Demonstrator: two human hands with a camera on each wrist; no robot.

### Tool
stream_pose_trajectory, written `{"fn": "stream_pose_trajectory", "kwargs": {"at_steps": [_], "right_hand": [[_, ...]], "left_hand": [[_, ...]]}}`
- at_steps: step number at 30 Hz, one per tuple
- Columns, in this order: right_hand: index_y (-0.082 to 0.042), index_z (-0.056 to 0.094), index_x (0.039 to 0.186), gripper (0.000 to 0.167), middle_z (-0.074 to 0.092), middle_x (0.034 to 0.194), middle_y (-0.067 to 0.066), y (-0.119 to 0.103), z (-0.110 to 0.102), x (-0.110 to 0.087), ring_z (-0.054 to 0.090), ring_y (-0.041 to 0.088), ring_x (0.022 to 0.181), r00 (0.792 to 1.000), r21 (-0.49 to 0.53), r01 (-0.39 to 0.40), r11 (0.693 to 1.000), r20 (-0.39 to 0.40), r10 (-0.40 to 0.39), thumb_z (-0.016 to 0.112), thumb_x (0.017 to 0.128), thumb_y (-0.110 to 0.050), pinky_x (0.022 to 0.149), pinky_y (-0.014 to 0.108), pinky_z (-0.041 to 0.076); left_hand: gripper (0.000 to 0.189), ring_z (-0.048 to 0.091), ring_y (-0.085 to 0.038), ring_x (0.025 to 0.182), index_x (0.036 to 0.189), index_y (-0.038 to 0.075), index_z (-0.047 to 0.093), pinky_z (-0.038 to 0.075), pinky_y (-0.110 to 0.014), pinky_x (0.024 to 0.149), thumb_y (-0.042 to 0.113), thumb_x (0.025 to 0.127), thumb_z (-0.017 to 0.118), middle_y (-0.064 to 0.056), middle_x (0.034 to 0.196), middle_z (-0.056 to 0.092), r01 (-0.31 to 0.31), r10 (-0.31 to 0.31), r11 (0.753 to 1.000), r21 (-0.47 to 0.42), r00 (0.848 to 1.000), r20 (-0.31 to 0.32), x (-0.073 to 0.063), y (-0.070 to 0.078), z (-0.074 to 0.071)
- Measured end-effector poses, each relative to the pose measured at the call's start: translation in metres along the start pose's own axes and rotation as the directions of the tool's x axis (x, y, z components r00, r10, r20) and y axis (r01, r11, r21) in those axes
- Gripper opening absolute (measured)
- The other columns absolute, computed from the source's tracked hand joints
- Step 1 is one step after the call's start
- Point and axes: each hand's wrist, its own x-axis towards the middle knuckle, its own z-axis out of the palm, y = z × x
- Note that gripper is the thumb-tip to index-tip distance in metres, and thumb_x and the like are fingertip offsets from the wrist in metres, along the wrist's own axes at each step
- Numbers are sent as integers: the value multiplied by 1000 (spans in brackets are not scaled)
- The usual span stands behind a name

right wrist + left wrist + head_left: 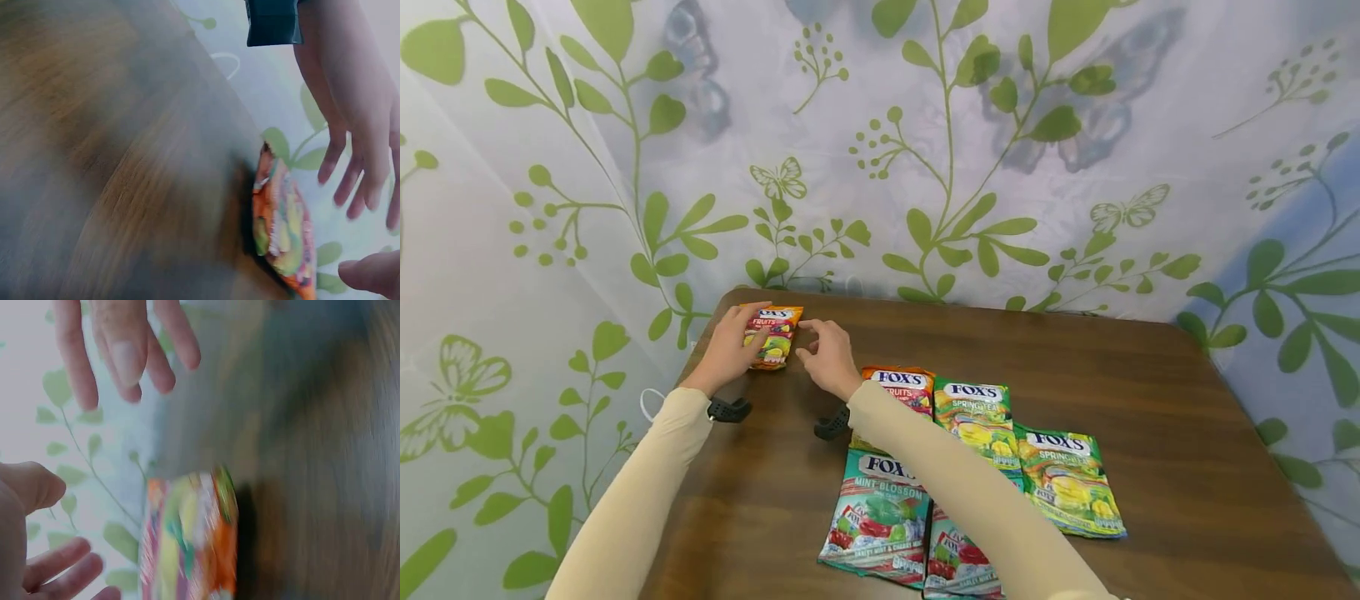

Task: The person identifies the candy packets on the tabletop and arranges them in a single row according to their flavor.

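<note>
An orange Fox's Fruits candy bag (781, 340) lies at the far left corner of the wooden table. My left hand (730, 346) is over its left side, overlapping it in the head view, with fingers spread and relaxed. Just to its right is my right hand (829, 354), fingers loosely bent and holding nothing. The left wrist view shows the bag (187, 537) with gaps around it, the left thumb and fingers apart from it. Seen from the right wrist, the bag (284, 228) sits between the left hand (359, 112) and the right thumb (375, 273).
Closer to me on the table (1157, 400) lie another orange Fruits bag (898, 385), two green Spring Tea bags (977, 417) and two teal Mint Blossom bags (880, 521). My right forearm crosses over them. A leaf-patterned cloth (865, 167) hangs behind the table.
</note>
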Motion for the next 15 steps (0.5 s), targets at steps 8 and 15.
{"fn": "stream_pose_trajectory", "kwargs": {"at_steps": [8,15], "right_hand": [[-5,69,145,42,67,138,19,-10,-41,-18,72,36,114,994,-49,101,994,34,-100,76,103,-6,96,45,60],[-7,70,145,45,72,136,15,-11,-81,-45,74,32,114,990,-26,122,992,75,-119,80,102,-12,96,45,61]], "left_hand": [[47,63,-49,125,157,1,52,51,-65,104,12,113,61,-31,142,58,-73,76,996,-50,995,62,3,35,4],[46,66,-43,126,156,4,54,55,-61,103,13,112,65,-23,148,60,-106,118,986,-127,989,91,-8,61,7]]}}
